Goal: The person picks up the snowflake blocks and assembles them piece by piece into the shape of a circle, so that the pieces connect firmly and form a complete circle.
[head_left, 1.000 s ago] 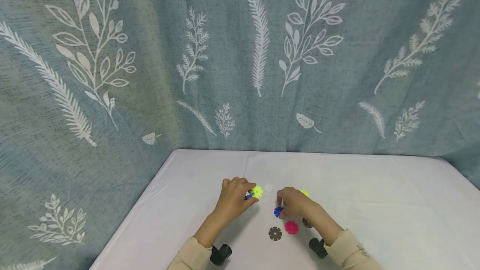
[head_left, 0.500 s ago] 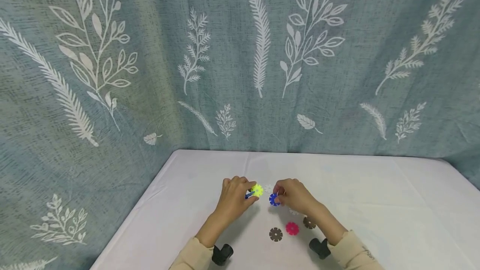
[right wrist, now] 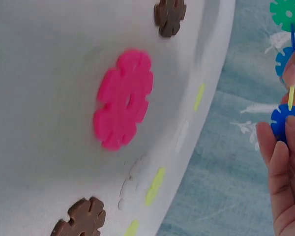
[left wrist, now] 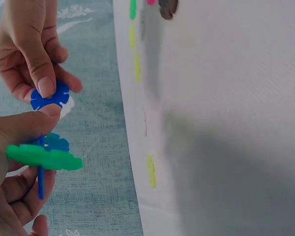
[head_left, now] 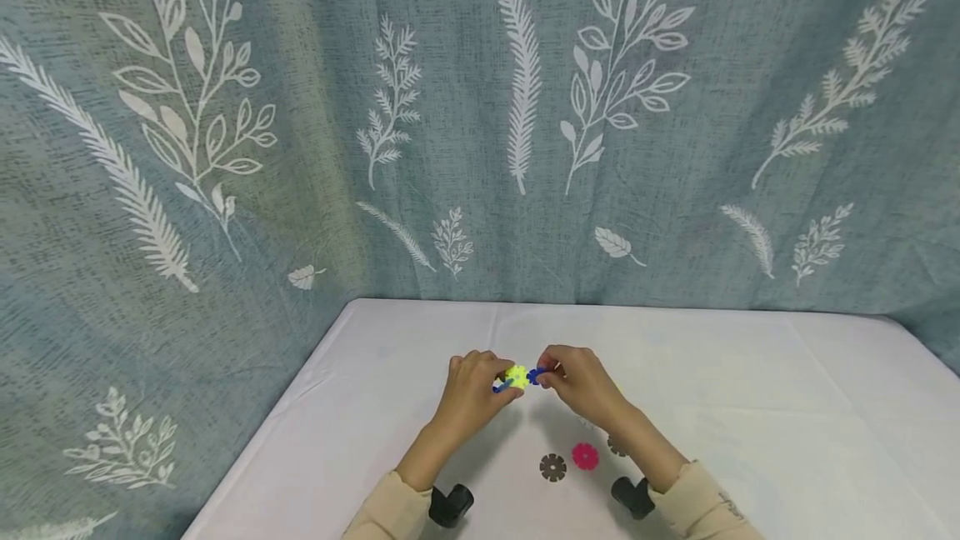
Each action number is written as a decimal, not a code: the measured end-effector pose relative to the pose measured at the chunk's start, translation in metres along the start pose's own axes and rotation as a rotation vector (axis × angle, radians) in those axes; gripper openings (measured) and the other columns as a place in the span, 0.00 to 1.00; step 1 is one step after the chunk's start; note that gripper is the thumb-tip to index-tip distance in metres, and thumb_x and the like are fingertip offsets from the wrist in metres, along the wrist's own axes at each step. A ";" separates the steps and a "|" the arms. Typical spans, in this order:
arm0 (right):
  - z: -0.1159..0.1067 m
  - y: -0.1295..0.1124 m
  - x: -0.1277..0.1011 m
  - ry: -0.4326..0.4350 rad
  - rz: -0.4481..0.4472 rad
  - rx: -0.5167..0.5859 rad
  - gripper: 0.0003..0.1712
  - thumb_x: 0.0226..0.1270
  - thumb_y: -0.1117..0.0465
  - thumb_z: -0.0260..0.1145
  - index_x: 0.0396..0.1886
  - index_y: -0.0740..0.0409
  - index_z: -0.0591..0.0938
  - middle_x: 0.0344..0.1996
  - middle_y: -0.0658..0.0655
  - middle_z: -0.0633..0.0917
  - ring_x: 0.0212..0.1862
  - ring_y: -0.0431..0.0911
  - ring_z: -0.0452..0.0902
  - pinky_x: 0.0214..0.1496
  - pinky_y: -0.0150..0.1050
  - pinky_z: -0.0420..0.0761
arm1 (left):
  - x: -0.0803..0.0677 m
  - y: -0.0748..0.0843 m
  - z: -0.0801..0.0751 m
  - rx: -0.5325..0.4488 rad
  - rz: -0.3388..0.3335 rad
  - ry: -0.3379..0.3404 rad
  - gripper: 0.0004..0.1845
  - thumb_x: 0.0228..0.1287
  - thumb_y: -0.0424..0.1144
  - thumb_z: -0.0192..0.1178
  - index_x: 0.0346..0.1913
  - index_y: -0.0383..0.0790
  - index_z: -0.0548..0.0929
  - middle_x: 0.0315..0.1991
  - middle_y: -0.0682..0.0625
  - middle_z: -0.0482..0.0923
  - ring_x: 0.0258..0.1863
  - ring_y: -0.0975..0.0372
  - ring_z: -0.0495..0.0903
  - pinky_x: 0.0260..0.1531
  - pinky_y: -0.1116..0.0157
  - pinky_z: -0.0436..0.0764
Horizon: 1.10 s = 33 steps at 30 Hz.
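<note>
My left hand (head_left: 501,387) holds a small cluster above the table: a yellow-green notched disc (head_left: 516,376) slotted with blue pieces. In the left wrist view that disc (left wrist: 44,157) looks green and lies flat between my thumb and fingers. My right hand (head_left: 547,377) pinches a blue notched disc (head_left: 535,375) and holds it right against the cluster. The left wrist view shows the blue disc (left wrist: 50,97) under the right thumb, just above the green one. The right wrist view has the blue disc (right wrist: 284,118) at my fingertips (right wrist: 280,147).
On the white table (head_left: 750,407) lie a pink disc (head_left: 585,456), a brown disc (head_left: 552,467) and a second brown disc (head_left: 615,445), partly hidden by my right forearm. A patterned grey-blue curtain (head_left: 480,107) hangs behind the table.
My right hand took the blue disc off the table, lifted it and carried it left to the cluster. My left hand stayed in place with the cluster.
</note>
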State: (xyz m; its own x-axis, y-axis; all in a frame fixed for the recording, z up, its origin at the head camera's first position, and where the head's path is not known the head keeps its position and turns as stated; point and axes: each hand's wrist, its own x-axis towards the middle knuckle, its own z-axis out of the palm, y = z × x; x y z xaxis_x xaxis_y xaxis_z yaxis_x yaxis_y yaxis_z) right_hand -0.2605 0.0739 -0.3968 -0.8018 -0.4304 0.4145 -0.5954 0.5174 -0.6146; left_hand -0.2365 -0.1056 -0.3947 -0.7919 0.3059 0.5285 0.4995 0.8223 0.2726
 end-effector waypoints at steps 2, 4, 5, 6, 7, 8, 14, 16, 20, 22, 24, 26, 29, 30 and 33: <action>0.001 -0.002 0.001 0.020 0.002 0.006 0.05 0.54 0.71 0.65 0.23 0.61 0.78 0.21 0.52 0.83 0.23 0.39 0.75 0.25 0.27 0.72 | 0.000 0.000 -0.001 -0.028 0.001 -0.004 0.10 0.42 0.42 0.72 0.30 0.43 0.86 0.22 0.55 0.78 0.24 0.66 0.69 0.30 0.67 0.58; 0.003 -0.004 0.001 0.037 -0.006 0.008 0.07 0.53 0.72 0.66 0.21 0.61 0.78 0.20 0.52 0.82 0.22 0.36 0.71 0.23 0.26 0.71 | 0.000 0.000 -0.002 -0.058 -0.001 -0.002 0.10 0.42 0.41 0.72 0.29 0.43 0.85 0.22 0.54 0.78 0.24 0.65 0.68 0.30 0.67 0.59; 0.004 -0.004 0.002 0.050 -0.018 0.009 0.07 0.52 0.73 0.66 0.20 0.61 0.78 0.19 0.52 0.82 0.21 0.35 0.70 0.22 0.27 0.71 | 0.000 0.000 -0.003 -0.070 -0.003 0.002 0.10 0.42 0.41 0.72 0.29 0.43 0.85 0.22 0.54 0.78 0.24 0.65 0.69 0.30 0.67 0.59; 0.006 -0.005 0.003 0.064 -0.030 0.009 0.08 0.51 0.73 0.67 0.19 0.61 0.78 0.18 0.52 0.82 0.20 0.34 0.68 0.21 0.27 0.70 | -0.001 0.000 -0.003 -0.081 -0.004 0.010 0.10 0.41 0.40 0.72 0.29 0.42 0.85 0.22 0.54 0.78 0.24 0.65 0.69 0.31 0.67 0.60; 0.007 -0.006 0.003 0.075 -0.045 0.011 0.08 0.50 0.73 0.67 0.19 0.61 0.77 0.18 0.52 0.81 0.20 0.33 0.66 0.21 0.27 0.69 | -0.001 0.000 -0.004 -0.090 -0.009 0.016 0.10 0.41 0.40 0.73 0.29 0.41 0.85 0.22 0.54 0.78 0.24 0.64 0.70 0.31 0.68 0.61; 0.008 -0.006 0.003 0.083 -0.060 0.014 0.09 0.50 0.73 0.68 0.18 0.61 0.77 0.18 0.52 0.81 0.20 0.33 0.65 0.20 0.27 0.69 | -0.001 0.000 -0.005 -0.099 -0.019 0.019 0.11 0.40 0.39 0.73 0.30 0.41 0.85 0.22 0.53 0.79 0.24 0.64 0.70 0.31 0.68 0.61; 0.013 -0.003 0.006 0.050 -0.107 0.032 0.07 0.50 0.72 0.68 0.21 0.62 0.77 0.21 0.54 0.82 0.22 0.33 0.68 0.24 0.26 0.72 | -0.005 0.002 -0.013 -0.038 -0.072 -0.021 0.15 0.41 0.46 0.73 0.26 0.38 0.82 0.18 0.54 0.76 0.21 0.66 0.69 0.27 0.69 0.62; 0.015 -0.003 0.008 0.015 -0.102 0.056 0.05 0.52 0.72 0.67 0.23 0.63 0.78 0.23 0.55 0.82 0.24 0.35 0.73 0.27 0.27 0.75 | -0.006 0.001 -0.015 0.021 -0.083 -0.016 0.18 0.42 0.50 0.72 0.26 0.38 0.83 0.18 0.54 0.77 0.20 0.65 0.70 0.26 0.68 0.62; 0.021 -0.003 0.012 -0.045 -0.052 0.125 0.03 0.53 0.73 0.66 0.26 0.64 0.79 0.26 0.56 0.83 0.29 0.40 0.80 0.31 0.27 0.77 | -0.006 -0.002 -0.018 0.126 -0.062 0.058 0.18 0.42 0.52 0.70 0.29 0.40 0.86 0.22 0.53 0.81 0.23 0.62 0.75 0.27 0.66 0.63; 0.025 -0.003 0.014 -0.067 -0.042 0.153 0.03 0.54 0.73 0.65 0.26 0.65 0.79 0.26 0.57 0.83 0.30 0.42 0.82 0.32 0.27 0.78 | -0.006 -0.004 -0.019 0.141 -0.029 0.076 0.15 0.42 0.49 0.71 0.29 0.42 0.85 0.23 0.54 0.81 0.25 0.62 0.74 0.30 0.65 0.62; 0.029 -0.004 0.017 -0.089 -0.033 0.182 0.03 0.54 0.72 0.65 0.27 0.64 0.79 0.27 0.57 0.84 0.31 0.43 0.83 0.33 0.27 0.78 | -0.006 -0.006 -0.019 0.139 0.010 0.062 0.11 0.43 0.47 0.71 0.28 0.44 0.85 0.24 0.55 0.80 0.25 0.63 0.73 0.32 0.64 0.60; 0.032 -0.005 0.019 -0.115 -0.032 0.212 0.03 0.54 0.72 0.65 0.27 0.64 0.79 0.27 0.57 0.84 0.32 0.44 0.83 0.33 0.27 0.78 | -0.006 -0.009 -0.020 0.133 0.033 0.035 0.08 0.44 0.44 0.70 0.27 0.46 0.84 0.23 0.56 0.78 0.25 0.64 0.72 0.33 0.65 0.59; 0.034 -0.007 0.025 -0.161 -0.016 0.224 0.04 0.54 0.73 0.65 0.29 0.65 0.79 0.28 0.58 0.84 0.32 0.45 0.83 0.33 0.29 0.79 | -0.008 -0.014 -0.020 0.127 0.028 0.008 0.05 0.46 0.42 0.69 0.24 0.46 0.84 0.21 0.57 0.78 0.23 0.66 0.71 0.31 0.66 0.58; 0.033 -0.007 0.027 -0.174 -0.003 0.216 0.04 0.54 0.74 0.65 0.30 0.66 0.79 0.28 0.59 0.84 0.31 0.45 0.83 0.32 0.30 0.79 | -0.009 -0.016 -0.020 0.124 0.018 0.006 0.04 0.47 0.41 0.69 0.24 0.46 0.83 0.20 0.57 0.78 0.22 0.66 0.70 0.31 0.67 0.58; 0.032 -0.003 0.034 -0.178 0.081 0.157 0.07 0.53 0.75 0.64 0.34 0.69 0.80 0.28 0.60 0.84 0.31 0.46 0.82 0.32 0.33 0.80 | -0.012 -0.021 -0.022 0.114 -0.012 0.017 0.05 0.46 0.39 0.69 0.22 0.45 0.83 0.19 0.56 0.78 0.21 0.67 0.70 0.30 0.67 0.58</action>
State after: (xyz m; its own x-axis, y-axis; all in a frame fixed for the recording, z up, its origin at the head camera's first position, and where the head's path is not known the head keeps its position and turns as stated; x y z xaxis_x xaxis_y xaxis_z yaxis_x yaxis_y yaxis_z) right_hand -0.2848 0.0341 -0.4021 -0.8168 -0.5231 0.2432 -0.5032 0.4400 -0.7438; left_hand -0.2302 -0.1371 -0.3895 -0.7912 0.2881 0.5394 0.4460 0.8754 0.1866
